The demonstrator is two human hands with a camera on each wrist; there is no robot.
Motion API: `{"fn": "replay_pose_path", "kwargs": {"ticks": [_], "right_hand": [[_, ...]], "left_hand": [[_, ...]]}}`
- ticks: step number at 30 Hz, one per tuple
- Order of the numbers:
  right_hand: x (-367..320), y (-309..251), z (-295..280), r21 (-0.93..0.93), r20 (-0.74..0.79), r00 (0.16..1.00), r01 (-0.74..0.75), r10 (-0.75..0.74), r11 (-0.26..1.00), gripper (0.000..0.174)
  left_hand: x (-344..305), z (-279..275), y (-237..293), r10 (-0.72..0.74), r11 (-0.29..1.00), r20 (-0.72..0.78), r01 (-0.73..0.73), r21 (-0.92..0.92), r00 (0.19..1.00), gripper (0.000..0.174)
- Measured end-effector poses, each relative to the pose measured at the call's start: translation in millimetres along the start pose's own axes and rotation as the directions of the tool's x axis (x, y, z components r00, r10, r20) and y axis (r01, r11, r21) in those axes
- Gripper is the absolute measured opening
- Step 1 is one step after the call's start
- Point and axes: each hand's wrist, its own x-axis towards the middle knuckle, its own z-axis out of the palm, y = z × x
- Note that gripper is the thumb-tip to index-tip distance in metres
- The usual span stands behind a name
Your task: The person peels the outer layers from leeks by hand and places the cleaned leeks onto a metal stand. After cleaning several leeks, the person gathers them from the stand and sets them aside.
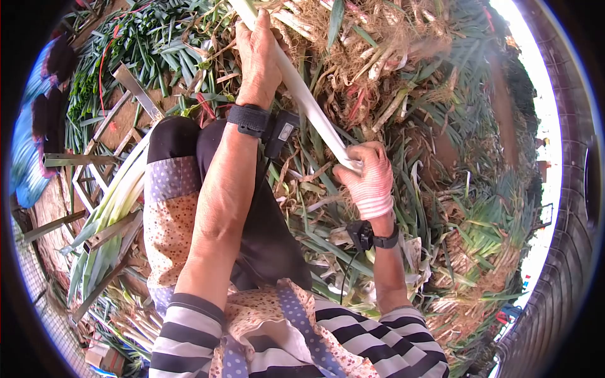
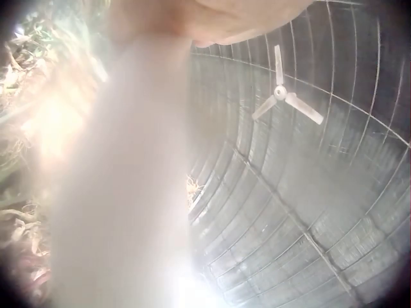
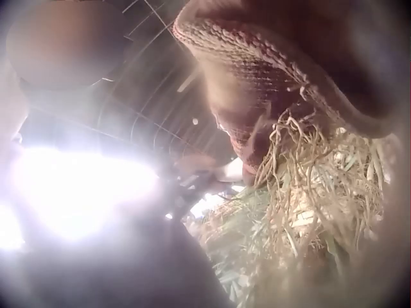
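Note:
A long white leek stalk [image 1: 310, 106] runs slantwise between my two hands in the head view. My bare left hand [image 1: 259, 60] grips it near the top of that view. At its lower end, my right hand [image 1: 368, 179], in a pinkish-white knitted glove, holds the stalk with curled fingers. The left wrist view has the pale stalk [image 2: 125, 179] blurred and close, under part of the left hand [image 2: 218, 19]. In the right wrist view, stringy roots [image 3: 305, 173] hang beside the glove [image 3: 244, 90].
A heap of rooty leeks [image 1: 378, 57] lies ahead, with loose leaves over the ground. More leeks [image 1: 120, 195] lie across a metal frame [image 1: 94, 160] at the left. Dark bundled greens [image 1: 135, 57] are at the upper left. A ribbed dark cover [image 1: 567, 252] curves along the right.

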Motion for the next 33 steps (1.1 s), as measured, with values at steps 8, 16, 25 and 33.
{"fn": "replay_pose_path", "kwargs": {"ticks": [8, 16, 25, 33], "right_hand": [[0, -10, -10, 0.345, -0.008, 1.000, 0.027, -0.025, 0.938, 0.026], [-16, -28, -40, 0.993, -0.093, 0.993, 0.098, 0.066, -0.068, 0.024], [-27, -25, -81, 0.450, -0.095, 0.976, -0.135, 0.198, 0.883, 0.061], [4, -12, -42, 0.067, 0.065, 0.997, -0.035, 0.031, 0.997, 0.067]], "left_hand": [[18, -1, -14, -0.051, 0.998, 0.057, 0.052, -0.024, 0.997, 0.034], [10, -11, -10, 0.018, 0.998, 0.033, -0.020, 0.068, 0.999, 0.041], [-3, 9, 18, 0.009, 0.953, -0.153, 0.038, 0.300, 0.988, 0.040], [22, -13, -5, 0.051, 0.963, -0.167, -0.004, 0.270, 0.985, 0.039]]}}
